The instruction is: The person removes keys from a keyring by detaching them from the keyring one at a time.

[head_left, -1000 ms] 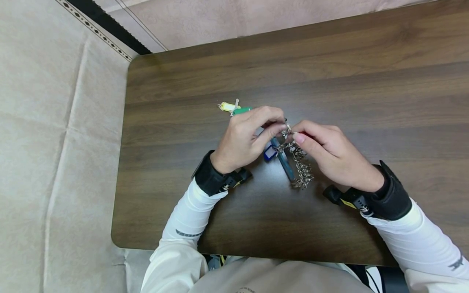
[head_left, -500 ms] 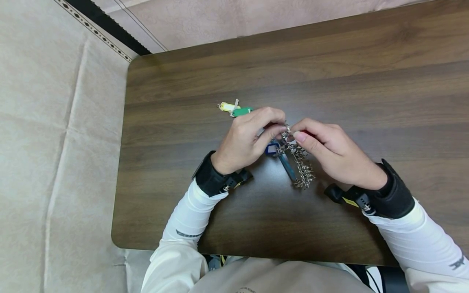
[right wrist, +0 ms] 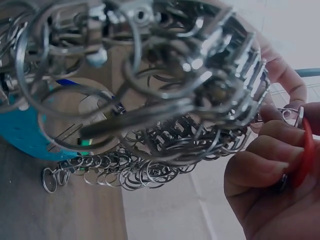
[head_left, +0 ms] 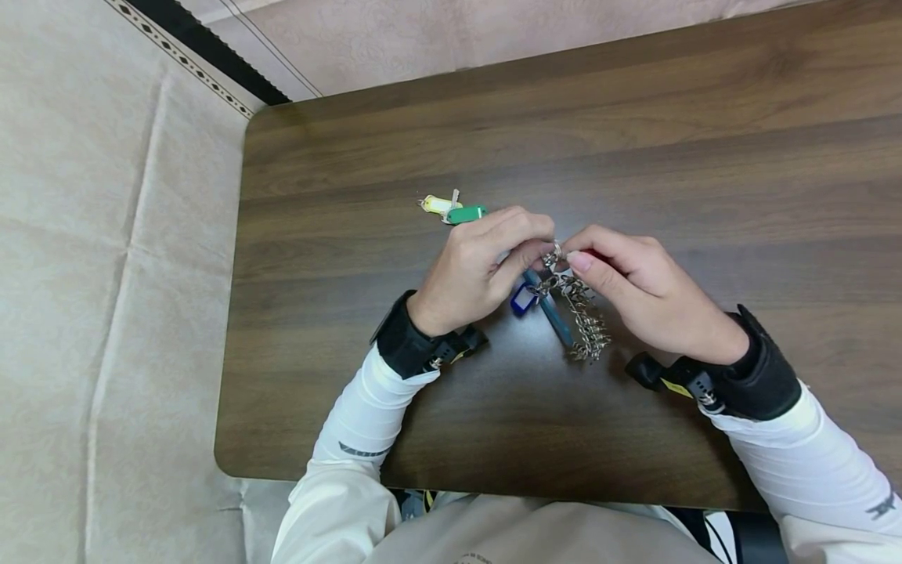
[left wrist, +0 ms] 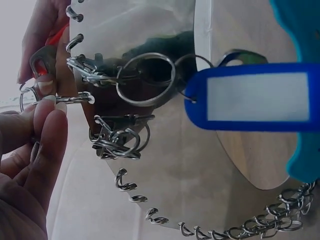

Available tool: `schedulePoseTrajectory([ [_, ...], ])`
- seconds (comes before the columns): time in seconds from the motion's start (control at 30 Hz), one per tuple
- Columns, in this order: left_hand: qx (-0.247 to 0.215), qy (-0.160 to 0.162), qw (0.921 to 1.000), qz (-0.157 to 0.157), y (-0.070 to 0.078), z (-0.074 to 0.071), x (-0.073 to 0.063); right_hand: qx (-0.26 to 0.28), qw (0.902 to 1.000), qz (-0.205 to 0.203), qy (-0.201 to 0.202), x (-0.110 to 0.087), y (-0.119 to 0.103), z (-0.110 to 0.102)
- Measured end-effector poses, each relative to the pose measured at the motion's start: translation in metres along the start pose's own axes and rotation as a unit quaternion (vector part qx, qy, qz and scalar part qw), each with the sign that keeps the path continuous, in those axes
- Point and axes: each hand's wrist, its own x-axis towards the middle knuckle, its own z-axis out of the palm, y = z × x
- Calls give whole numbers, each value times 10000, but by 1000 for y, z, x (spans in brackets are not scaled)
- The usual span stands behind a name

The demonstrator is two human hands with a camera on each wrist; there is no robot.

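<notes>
In the head view my left hand and right hand meet over the table at a key holder. In the left wrist view its shiny plate has many metal rings along the edge and a teal handle. My left fingers pinch a small metal clip at that edge. With curled fingers, my right hand holds a red key tag, its ring close to the clip. Whether ring and clip are linked, I cannot tell. A blue key tag hangs from another ring.
A yellow key tag and a green key tag lie together on the brown wooden table, beyond my left hand, with a key beside them. The table's rounded left edge borders a pale fabric-like surface.
Both hands have shifted slightly, still close together. The blue key tag has swung a little, and the hanging rings have drifted slightly right. The yellow and green key tags have stayed put.
</notes>
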Motion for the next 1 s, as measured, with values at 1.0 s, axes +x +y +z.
schedulePoseTrajectory([
  [1.0,34,-380,9989,262,1,2,0,-733,9957,-501,258,0,5,-3],
])
